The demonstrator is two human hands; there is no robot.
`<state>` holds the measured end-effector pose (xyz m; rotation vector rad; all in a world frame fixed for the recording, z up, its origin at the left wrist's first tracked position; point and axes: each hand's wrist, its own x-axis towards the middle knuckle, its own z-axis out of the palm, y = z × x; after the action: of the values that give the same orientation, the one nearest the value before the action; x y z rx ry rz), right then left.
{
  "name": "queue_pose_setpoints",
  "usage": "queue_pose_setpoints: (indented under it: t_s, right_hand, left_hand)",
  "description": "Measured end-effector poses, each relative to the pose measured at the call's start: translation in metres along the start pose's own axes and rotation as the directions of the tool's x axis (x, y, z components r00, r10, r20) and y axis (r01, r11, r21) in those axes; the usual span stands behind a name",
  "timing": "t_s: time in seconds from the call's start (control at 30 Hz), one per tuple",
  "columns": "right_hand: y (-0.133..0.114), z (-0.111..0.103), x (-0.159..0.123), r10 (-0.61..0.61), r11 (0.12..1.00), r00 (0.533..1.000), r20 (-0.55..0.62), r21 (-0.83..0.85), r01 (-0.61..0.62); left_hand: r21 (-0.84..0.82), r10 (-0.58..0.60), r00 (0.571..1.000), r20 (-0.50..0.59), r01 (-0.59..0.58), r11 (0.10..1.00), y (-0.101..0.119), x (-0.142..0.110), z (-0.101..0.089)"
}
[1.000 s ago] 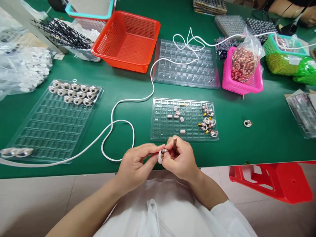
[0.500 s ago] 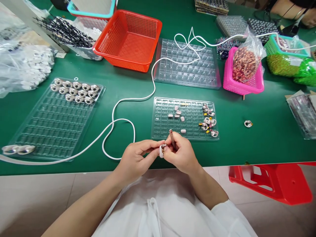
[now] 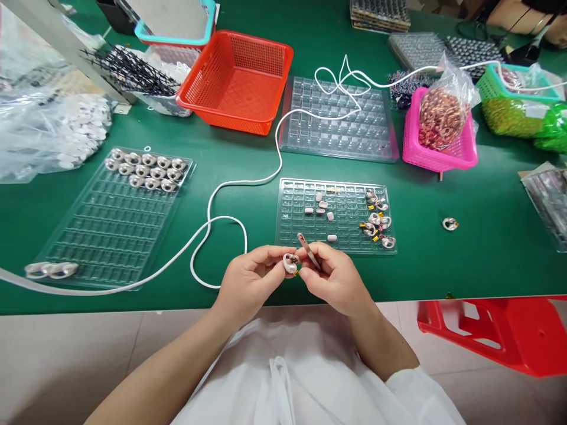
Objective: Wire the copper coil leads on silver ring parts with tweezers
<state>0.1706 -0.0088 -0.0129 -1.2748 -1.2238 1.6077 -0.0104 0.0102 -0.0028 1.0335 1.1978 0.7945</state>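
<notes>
Near the table's front edge, my left hand [image 3: 249,281] pinches a small white-and-silver C-shaped clip earphone [image 3: 289,264] between thumb and fingers; a bit of yellow shows at its lower end. My right hand [image 3: 339,279] is closed around slim brownish tweezers [image 3: 309,251], which point up and away from me. Its thumb and fingertip are close beside the earphone; whether they touch it I cannot tell. Just beyond both hands lies a clear compartment tray [image 3: 295,227]. It bears several small pale blocks [image 3: 330,216] and, at its right side, several similar earphones with yellow tabs [image 3: 374,218].
A second clear tray [image 3: 110,215] at left holds rows of silver shells [image 3: 152,183]. A white cable [image 3: 221,185] winds across the table. Behind stand a red basket [image 3: 239,88], another clear tray [image 3: 341,139] and a pink basket [image 3: 438,159]. One loose earphone [image 3: 450,224] lies at right.
The earphone has turned in my left fingers, so its open C shape now shows. My right fingers have drawn slightly away from it, and the tweezers lean further left. The view has shifted a little.
</notes>
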Motion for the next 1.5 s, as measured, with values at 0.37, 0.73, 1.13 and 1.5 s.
queue_pose_setpoints:
  t_s: [0.37, 0.73, 1.13, 1.5]
  right_hand:
    - [0.01, -0.005, -0.008, 0.006, 0.999, 0.998, -0.061, 0.045, -0.004]
    - [0.009, 0.01, 0.0, 0.091, 0.973, 0.995, -0.029, 0.217, -0.083]
    - [0.017, 0.021, 0.001, -0.026, 0.975, 0.989, -0.147, 0.216, 0.058]
    - [0.017, 0.032, -0.003, -0.083, 0.966, 0.971, -0.226, 0.221, 0.134]
  left_hand:
    - [-0.252, -0.091, 0.995, 0.032, 0.096, 0.963, -0.007, 0.008, -0.002]
    - [0.067, 0.175, 0.984, -0.044, -0.172, 0.983, -0.002, -0.002, 0.003]
    - [0.113, 0.186, 0.978, -0.097, -0.175, 0.978, -0.007, -0.003, 0.006]
    - [0.2, 0.37, 0.921, -0.123, -0.342, 0.918, -0.008, -0.007, 0.01]
